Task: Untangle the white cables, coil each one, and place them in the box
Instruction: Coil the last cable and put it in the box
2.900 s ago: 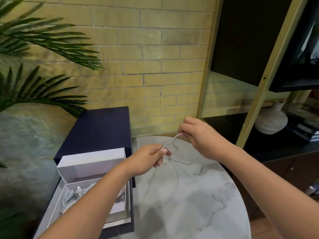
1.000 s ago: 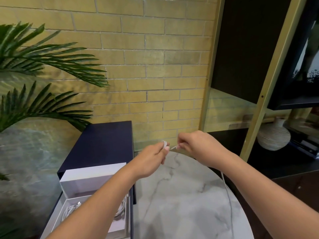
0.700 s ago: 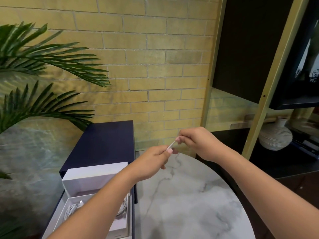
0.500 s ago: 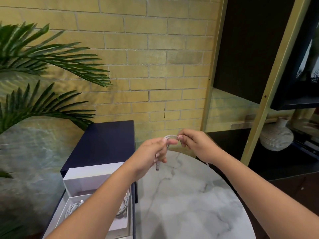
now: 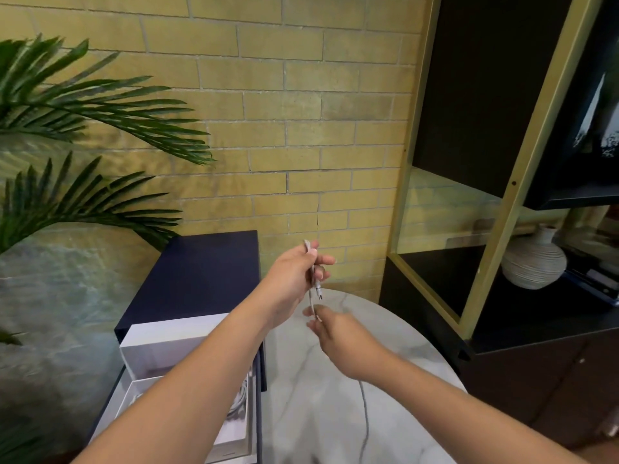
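Left hand: the left hand (image 5: 294,279) is being held raised, its fingers curled round the white cable (image 5: 311,304); a small loop is being kept above the thumb, and the plug end is hanging just below the fingers.
Right hand: the right hand (image 5: 341,333) is being held just below the left one, and the same cable is being pinched at its fingertips, though the hand is blurred.
Cable run: the rest of the cable is being trailed down from under the right wrist onto the tabletop.
Markings: white marks are being shown on a dark panel (image 5: 599,128) far up and right of both hands, too blurred to be read.
Box: the white box (image 5: 174,343) is being kept open below and left of the left forearm, with coiled white cables (image 5: 242,393) lying inside; a navy box (image 5: 201,272) is standing just behind it.
Edges: the curved rim of the marble table (image 5: 318,423) is being approached right of the right forearm, near the gold-framed shelf unit (image 5: 522,169).
Open room: bare marble is being left below and ahead of both hands.
Room: a yellow brick wall (image 5: 301,128) is being faced beyond the hands; palm fronds (image 5: 83,112) are hanging up left, and a ribbed vase (image 5: 532,262) is standing on the shelf to the right.
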Demonstrator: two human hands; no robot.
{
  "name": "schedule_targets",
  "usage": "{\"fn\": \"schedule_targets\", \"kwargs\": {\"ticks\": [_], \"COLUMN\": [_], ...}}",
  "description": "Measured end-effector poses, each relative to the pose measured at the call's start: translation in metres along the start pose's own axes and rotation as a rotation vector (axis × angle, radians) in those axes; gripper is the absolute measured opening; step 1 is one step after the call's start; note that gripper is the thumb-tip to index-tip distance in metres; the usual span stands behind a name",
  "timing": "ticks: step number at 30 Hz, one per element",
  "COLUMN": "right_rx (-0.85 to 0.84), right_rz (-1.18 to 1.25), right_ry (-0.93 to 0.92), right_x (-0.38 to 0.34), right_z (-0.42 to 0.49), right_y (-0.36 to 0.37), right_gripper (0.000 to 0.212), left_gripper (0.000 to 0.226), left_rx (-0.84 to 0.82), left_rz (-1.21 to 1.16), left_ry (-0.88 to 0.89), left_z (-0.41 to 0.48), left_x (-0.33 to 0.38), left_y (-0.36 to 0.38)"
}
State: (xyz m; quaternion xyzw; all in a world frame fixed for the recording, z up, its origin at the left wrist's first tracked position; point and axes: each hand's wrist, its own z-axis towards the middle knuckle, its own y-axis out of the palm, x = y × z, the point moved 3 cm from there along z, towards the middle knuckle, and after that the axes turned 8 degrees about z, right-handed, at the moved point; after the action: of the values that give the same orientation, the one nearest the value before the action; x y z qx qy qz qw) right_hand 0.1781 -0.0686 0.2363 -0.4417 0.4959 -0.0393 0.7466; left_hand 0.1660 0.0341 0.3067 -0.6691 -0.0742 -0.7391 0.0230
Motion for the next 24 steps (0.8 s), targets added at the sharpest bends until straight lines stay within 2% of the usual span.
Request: {"fn": "schedule_targets", "kwargs": {"ticks": [3, 6, 10, 12, 18, 21, 24], "right_rx": [-0.121, -0.216, -0.187, -0.132, -0.015, 0.025, 0.055], "right_rz": [-0.109, -0.225, -0.358, -0.399, -0.497, -0.473, -0.430], "right_ry": [0.061, 0.072, -0.017, -0.052, -0.171, -0.200, -0.279], "right_x": [-0.003, -0.011, -0.027, -0.033, -0.039, -0.033, -0.027], "right_z": [0.000, -0.002, -0.003, -0.001, 0.008, 0.012, 0.015], "right_y": [0.002, -0.007, -0.041, -0.059, -0.086, -0.091, -0.092], "right_gripper": [0.042, 0.038, 0.023, 0.017, 0.012, 0.011, 0.012], "left_gripper": [0.042, 0.042, 0.015, 0.010, 0.033, 0.020, 0.026], "left_rx": [0.016, 0.012, -0.053, -0.106, -0.241, -0.293, -0.306], "left_rz": [0.210, 0.488, 0.785, 0.831, 0.888, 0.907, 0.894], "left_ry": [0.028, 0.067, 0.098, 0.089, 0.093, 0.114, 0.090], "left_z": [0.007, 0.010, 0.012, 0.010, -0.001, -0.003, -0.003], "left_x": [-0.008, -0.011, -0.021, -0.026, -0.028, -0.028, -0.028], "left_y": [-0.005, -0.013, -0.025, -0.028, -0.022, -0.020, -0.019]}}
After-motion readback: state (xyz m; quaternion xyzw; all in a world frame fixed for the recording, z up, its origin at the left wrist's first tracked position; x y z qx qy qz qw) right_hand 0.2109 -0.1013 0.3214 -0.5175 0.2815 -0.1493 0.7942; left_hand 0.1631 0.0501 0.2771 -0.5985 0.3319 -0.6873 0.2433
